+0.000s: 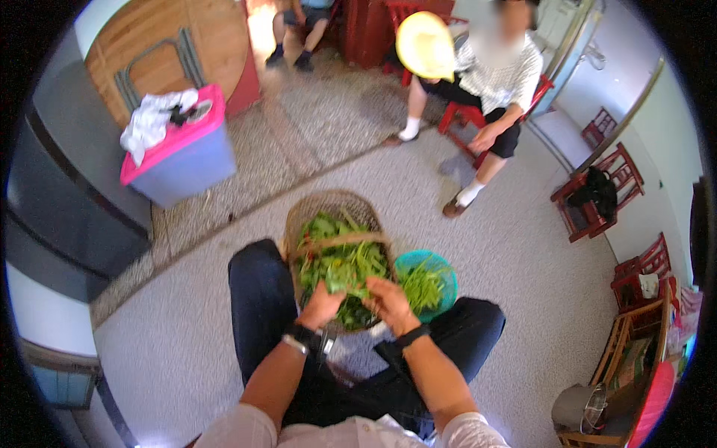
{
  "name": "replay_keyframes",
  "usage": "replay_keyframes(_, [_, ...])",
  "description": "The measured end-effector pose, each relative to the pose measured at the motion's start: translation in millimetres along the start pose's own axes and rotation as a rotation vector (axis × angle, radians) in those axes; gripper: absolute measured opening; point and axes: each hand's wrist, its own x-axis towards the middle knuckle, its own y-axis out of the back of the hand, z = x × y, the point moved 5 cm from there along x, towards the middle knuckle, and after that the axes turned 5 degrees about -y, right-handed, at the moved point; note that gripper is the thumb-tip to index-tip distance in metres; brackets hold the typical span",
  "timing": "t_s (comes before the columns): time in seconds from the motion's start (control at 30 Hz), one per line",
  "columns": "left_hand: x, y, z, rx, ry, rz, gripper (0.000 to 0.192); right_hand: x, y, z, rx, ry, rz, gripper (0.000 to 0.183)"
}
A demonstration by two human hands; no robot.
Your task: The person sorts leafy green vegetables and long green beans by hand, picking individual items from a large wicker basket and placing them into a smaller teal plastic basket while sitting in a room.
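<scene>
Between my knees stands a woven basket (302, 210) with an arched handle (341, 239), heaped with leafy green vegetables (322, 227). My left hand (322, 307) is over its near end, thumb and fingers closed on a green leafy piece (340, 278). Opposite it, my right hand (391, 302) has its fingers bent close to the same greens; blur hides whether a stem is between them. A turquoise plastic basket (451, 283) touches the woven one on the right and contains green stems (421, 288).
Facing me, a person (498, 73) sits on a red chair (462, 115) holding a yellow fan-like object (425, 45). Another person's legs (302, 33) show farther back. A pink-lidded storage box (185, 162) stands left; wooden chairs (602, 190) and a metal pot (574, 409) are right.
</scene>
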Motion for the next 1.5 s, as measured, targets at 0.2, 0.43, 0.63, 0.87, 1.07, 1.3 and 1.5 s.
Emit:
replay_keyframes(0.2, [0.9, 15.6, 3.3, -0.28, 0.037, 0.212, 0.023, -30.1, -8.5, -17.8, 0.008, 0.019, -0.041, 0.024])
replay_keyframes(0.43, [5.7, 10.5, 9.0, -0.351, 0.018, 0.218, 0.052, -39.8, -5.8, -27.6, 0.02, 0.131, -0.029, 0.024])
replay_keyframes(0.63, [9.4, 18.2, -15.3, -0.381, 0.087, 0.209, 0.052, -35.1, -11.9, -23.5, -0.017, 0.099, 0.001, 0.029])
replay_keyframes(0.87, [-1.4, -7.3, 38.6, -0.586, 0.167, -0.131, 0.046, -28.7, -15.0, -14.8, -0.138, 0.088, -0.055, 0.024])
replay_keyframes(1.07, [1.8, -9.2, 30.5, -0.511, 0.137, -0.123, 0.024, -20.6, -14.7, -6.5, -0.133, 0.065, -0.075, 0.02])
replay_keyframes(1.3, [5.3, 9.6, 21.0, -0.726, 0.169, 0.172, 0.016, -22.9, -2.1, -9.7, -0.197, 0.034, 0.076, 0.014])
replay_keyframes(1.5, [2.5, 15.6, 21.8, -0.689, 0.168, 0.23, 0.013, -29.1, -1.8, -10.7, -0.274, -0.006, 0.137, 0.016])
